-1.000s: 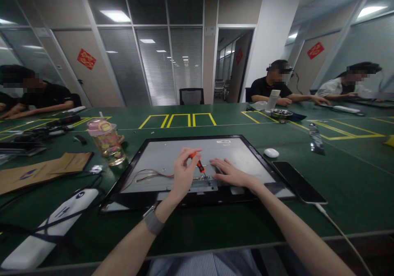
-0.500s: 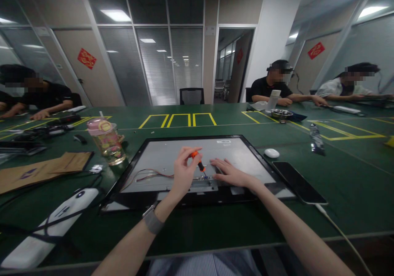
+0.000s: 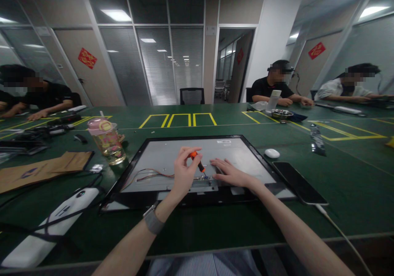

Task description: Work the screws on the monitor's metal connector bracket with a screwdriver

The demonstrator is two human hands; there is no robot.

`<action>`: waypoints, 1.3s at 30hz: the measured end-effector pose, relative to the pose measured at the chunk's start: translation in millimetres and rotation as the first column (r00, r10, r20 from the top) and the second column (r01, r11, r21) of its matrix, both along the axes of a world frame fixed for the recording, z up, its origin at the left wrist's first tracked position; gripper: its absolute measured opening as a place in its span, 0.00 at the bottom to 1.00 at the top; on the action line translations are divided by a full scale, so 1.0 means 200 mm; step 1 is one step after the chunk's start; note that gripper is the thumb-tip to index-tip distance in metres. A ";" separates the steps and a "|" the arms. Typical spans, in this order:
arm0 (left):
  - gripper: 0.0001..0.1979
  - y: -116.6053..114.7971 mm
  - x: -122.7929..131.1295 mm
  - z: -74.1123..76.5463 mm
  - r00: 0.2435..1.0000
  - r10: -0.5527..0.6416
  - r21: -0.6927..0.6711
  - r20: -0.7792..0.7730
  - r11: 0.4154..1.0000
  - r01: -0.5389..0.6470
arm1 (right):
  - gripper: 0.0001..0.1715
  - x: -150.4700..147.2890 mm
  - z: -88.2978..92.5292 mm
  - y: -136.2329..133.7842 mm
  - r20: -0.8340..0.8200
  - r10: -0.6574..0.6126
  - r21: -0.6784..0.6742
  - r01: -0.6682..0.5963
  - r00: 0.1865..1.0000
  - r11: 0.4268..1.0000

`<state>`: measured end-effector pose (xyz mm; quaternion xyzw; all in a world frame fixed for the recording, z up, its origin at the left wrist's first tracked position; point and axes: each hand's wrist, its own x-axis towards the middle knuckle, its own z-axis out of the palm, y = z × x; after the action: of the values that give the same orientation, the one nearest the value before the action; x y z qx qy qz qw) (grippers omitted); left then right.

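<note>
My left hand (image 3: 184, 171) is closed on the handle of an orange and black screwdriver (image 3: 200, 166). The tool is tilted, its tip down at a small circuit board (image 3: 207, 178) near the front edge of a flat display panel (image 3: 240, 152). That panel lies back side up, grey metal with a black frame. Fingers stretched out, my right hand (image 3: 230, 172) rests flat on the panel just right of the board. Thin coloured wires (image 3: 154, 172) run leftward across the metal from behind my left hand.
Right of the panel lie a phone (image 3: 298, 182) on a cable and a white case (image 3: 272, 153). On the left stand a drink cup (image 3: 106, 140), a paper bag (image 3: 46, 169) and a white device (image 3: 52, 226) wrapped in black straps. Several people sit around the green table.
The screwdriver's angle has shifted slightly in my left hand. My right hand stays where it was. A person at the far right has drawn a hand back.
</note>
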<state>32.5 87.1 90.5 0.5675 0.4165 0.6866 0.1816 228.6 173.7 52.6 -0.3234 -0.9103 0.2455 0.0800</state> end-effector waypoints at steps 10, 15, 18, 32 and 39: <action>0.16 -0.01 0.00 0.02 0.989 -0.101 -0.039 0.104 0.994 0.106 | 0.34 0.00 0.00 0.01 0.001 0.006 -0.001 -0.006 1.000 1.000; 0.10 -0.01 0.00 0.01 0.999 -0.032 -0.021 0.019 0.999 0.032 | 0.36 0.00 -0.02 0.01 0.000 0.009 0.011 -0.009 1.000 1.000; 0.08 0.00 0.00 0.01 1.000 0.028 0.004 -0.008 1.000 -0.028 | 0.36 0.00 -0.02 0.01 -0.001 0.010 0.009 -0.010 1.000 1.000; 0.07 0.00 0.00 0.02 0.999 0.046 0.023 -0.012 0.999 -0.046 | 0.35 0.00 0.00 0.00 -0.005 0.007 0.002 -0.007 1.000 1.000; 0.15 -0.01 -0.01 0.02 0.996 -0.051 -0.006 0.071 0.999 0.052 | 0.34 0.00 0.00 0.00 -0.006 -0.001 -0.001 0.001 1.000 1.000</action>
<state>31.2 85.8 94.9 0.5525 0.3977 0.6999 0.2162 228.9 174.2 52.3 -0.3230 -0.9099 0.2469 0.0828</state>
